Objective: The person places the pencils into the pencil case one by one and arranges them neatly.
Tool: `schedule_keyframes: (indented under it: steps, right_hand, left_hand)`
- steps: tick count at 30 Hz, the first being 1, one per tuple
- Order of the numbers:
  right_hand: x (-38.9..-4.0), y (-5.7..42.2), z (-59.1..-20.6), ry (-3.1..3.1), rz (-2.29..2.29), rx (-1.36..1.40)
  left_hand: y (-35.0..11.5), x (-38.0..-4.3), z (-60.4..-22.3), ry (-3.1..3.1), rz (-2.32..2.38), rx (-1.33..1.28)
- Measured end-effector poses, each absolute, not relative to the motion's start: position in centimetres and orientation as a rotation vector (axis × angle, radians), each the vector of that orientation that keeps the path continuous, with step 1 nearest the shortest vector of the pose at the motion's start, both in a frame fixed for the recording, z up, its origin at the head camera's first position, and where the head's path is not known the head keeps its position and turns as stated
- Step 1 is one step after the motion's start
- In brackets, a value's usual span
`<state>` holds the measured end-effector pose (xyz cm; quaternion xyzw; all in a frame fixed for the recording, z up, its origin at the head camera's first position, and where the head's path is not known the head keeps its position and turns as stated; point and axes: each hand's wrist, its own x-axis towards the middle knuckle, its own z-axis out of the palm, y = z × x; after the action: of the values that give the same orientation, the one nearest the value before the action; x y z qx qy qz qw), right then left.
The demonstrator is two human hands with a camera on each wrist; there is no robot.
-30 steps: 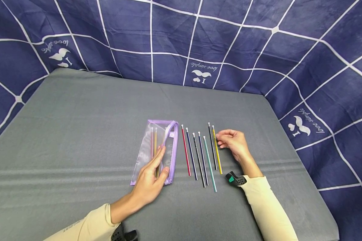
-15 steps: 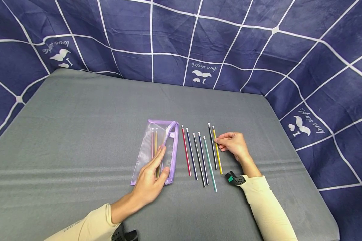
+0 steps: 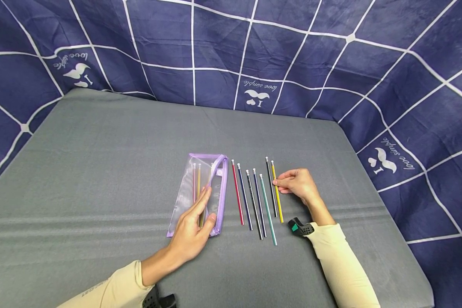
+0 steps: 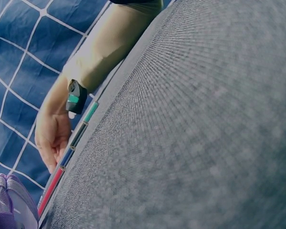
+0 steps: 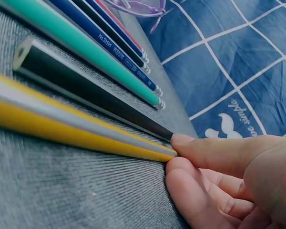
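In the head view my left hand [image 3: 190, 233] rests with fingers extended on a clear pencil pouch [image 3: 180, 209] with purple edging. A few pencils show through the pouch, partly covered by the hand. To the right, my right hand [image 3: 298, 185] pinches a yellow pencil [image 3: 279, 203] between thumb and fingers, near its upper half. The right wrist view shows the thumb on top of this yellow pencil [image 5: 76, 126], which seems to lie on the cloth. A black pencil [image 5: 95, 95] lies close alongside; the thumb tip is near or touching it.
Between the pouch and the right hand lie several loose pencils, roughly parallel, among them a red one [image 3: 237, 192] and a green one [image 3: 268, 207]. They rest on a grey cloth surface [image 3: 138, 137]. A blue checked curtain [image 3: 223, 47] borders the back and sides.
My right hand has moved slightly left and down onto the yellow pencil, and its fingers have come together on it. The left hand and the pouch stay where they were.
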<state>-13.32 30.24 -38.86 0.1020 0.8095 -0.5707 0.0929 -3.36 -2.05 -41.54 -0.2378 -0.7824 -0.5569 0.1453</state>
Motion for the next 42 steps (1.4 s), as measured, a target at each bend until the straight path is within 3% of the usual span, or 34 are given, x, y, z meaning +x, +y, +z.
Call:
schedule_keyframes:
  steps: [15, 42]
  right_hand:
    - [-13.3, 29.7, -38.3, 2.464, -1.571, 0.290]
    - [-13.3, 30.9, -38.4, 2.322, -1.741, 0.280]
  left_hand:
    - [-2.1, -3.3, -41.6, -2.253, -1.603, -0.685]
    - [-2.0, -3.3, -41.6, -2.253, -1.598, -0.679]
